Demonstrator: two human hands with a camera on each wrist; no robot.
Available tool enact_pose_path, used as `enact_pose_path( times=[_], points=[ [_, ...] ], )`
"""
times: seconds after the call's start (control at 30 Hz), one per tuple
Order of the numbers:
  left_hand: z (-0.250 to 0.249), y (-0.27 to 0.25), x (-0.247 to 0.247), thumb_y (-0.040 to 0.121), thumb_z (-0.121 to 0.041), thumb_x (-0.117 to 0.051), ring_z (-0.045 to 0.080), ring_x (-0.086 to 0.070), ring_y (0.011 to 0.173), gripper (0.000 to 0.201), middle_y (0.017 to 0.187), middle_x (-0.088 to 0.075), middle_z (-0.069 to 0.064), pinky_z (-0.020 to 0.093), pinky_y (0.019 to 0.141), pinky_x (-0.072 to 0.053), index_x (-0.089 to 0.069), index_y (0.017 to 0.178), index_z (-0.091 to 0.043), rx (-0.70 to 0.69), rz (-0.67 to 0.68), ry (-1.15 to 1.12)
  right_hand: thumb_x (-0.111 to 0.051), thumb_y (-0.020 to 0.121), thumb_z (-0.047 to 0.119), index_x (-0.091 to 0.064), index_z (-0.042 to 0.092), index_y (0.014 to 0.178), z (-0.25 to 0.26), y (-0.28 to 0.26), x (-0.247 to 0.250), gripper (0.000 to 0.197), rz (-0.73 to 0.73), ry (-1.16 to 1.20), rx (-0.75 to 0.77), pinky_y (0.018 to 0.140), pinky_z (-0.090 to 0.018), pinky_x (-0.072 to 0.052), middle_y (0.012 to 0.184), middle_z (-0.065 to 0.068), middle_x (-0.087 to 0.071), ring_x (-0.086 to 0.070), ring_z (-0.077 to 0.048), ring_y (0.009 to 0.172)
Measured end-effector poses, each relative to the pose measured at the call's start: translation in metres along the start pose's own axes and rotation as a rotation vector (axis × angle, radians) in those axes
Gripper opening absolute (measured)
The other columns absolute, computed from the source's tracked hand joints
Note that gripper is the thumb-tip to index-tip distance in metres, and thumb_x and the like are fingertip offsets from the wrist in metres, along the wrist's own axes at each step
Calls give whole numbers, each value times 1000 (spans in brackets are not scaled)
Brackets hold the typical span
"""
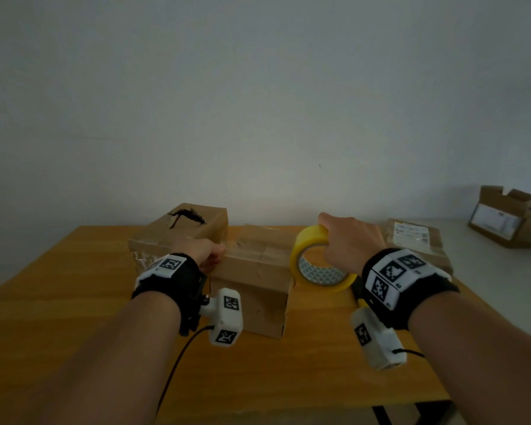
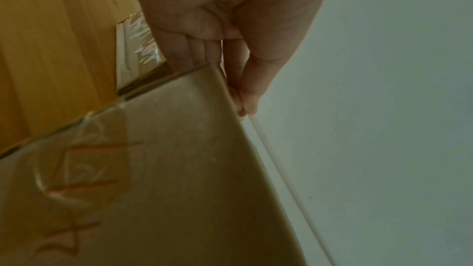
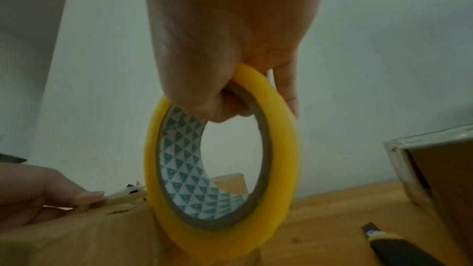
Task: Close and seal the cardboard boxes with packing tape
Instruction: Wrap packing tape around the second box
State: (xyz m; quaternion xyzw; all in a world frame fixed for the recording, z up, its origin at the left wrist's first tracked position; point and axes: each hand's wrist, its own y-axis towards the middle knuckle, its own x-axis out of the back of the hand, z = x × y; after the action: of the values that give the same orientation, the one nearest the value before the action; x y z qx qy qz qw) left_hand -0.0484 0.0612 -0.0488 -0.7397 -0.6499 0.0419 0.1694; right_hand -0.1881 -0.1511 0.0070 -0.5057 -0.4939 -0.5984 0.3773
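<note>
Two brown cardboard boxes stand side by side in the middle of the wooden table [image 1: 74, 302]. The left box [image 1: 178, 231] has a torn top. The closed middle box [image 1: 252, 271] shows red print on its front [image 2: 153, 169]. At that box's upper left edge rests my left hand [image 1: 210, 256] [image 2: 238, 92], fingers straight, some down the side and some over the top. My right hand [image 1: 337, 240] [image 3: 230, 88] grips a yellow roll of packing tape [image 1: 316, 265] [image 3: 220, 169] upright just right of the middle box.
A black and yellow utility knife [image 3: 399, 250] lies on the table under my right wrist. A labelled cardboard parcel [image 1: 417, 240] sits at the table's right. An open box [image 1: 509, 216] stands on a white surface at the far right. A wall is close behind.
</note>
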Motion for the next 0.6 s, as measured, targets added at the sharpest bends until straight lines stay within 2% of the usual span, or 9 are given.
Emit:
enact_pose_path(
  times=[0.17,0.27,0.3,0.33,0.4,0.47,0.5,0.57,0.6],
  points=[
    [2,1,2,77,-17,-76,30,-65,96,38,97,-70,15,46,94,-50,-60,107,0,18,7,37,-49,91,25,-36,19,96,3,4,-1,15,16,-16,10,48,-28,-28,71,0,-45,-40,-14,58],
    [12,32,3,66,-24,-82,34,-63,102,65,108,-67,17,45,94,-50,-56,121,-1,14,2,93,-49,91,26,-35,20,97,3,6,0,16,25,-32,15,49,-27,-28,72,2,-43,-40,-14,59],
    [14,38,3,61,-29,-84,33,-63,102,71,108,-67,16,46,95,-50,-56,120,-2,27,-3,115,-49,91,27,-35,20,98,3,7,-1,17,27,-37,17,50,-28,-29,72,3,-43,-41,-15,61],
    [12,35,2,62,-30,-84,32,-62,101,62,105,-67,14,46,96,-49,-59,112,-2,41,-5,134,-49,92,28,-35,20,98,3,7,-1,17,29,-41,19,51,-28,-30,72,3,-43,-42,-17,63],
    [2,11,0,82,-23,-72,31,-61,98,24,94,-65,14,43,96,-47,-59,85,-3,68,22,185,-49,92,29,-36,19,99,2,8,-2,18,29,-41,18,51,-28,-30,72,2,-43,-42,-16,62],
    [-5,-4,-2,94,-18,-58,26,-55,78,27,78,-59,13,32,78,-46,-51,71,-5,78,39,234,-50,93,31,-36,19,98,2,8,-3,19,27,-40,17,49,-27,-27,71,2,-43,-40,-13,59],
    [-5,-6,-3,96,-17,-54,22,-50,69,31,69,-56,11,29,68,-40,-49,67,-6,78,37,245,-50,93,31,-36,18,97,1,8,-3,19,27,-40,17,48,-27,-27,71,2,-42,-39,-13,59],
    [-4,-3,-5,96,-15,-52,22,-46,66,34,58,-54,9,31,69,-38,-48,63,-7,37,28,289,-49,93,29,-36,18,97,2,8,-2,18,31,-40,20,48,-26,-27,71,2,-41,-38,-13,59],
    [-3,-2,-6,95,-15,-52,23,-46,66,35,59,-53,10,30,72,-38,-48,62,-8,41,25,307,-49,92,27,-35,18,97,2,8,-2,17,34,-39,21,49,-26,-27,71,2,-41,-37,-13,59]
  ],
)
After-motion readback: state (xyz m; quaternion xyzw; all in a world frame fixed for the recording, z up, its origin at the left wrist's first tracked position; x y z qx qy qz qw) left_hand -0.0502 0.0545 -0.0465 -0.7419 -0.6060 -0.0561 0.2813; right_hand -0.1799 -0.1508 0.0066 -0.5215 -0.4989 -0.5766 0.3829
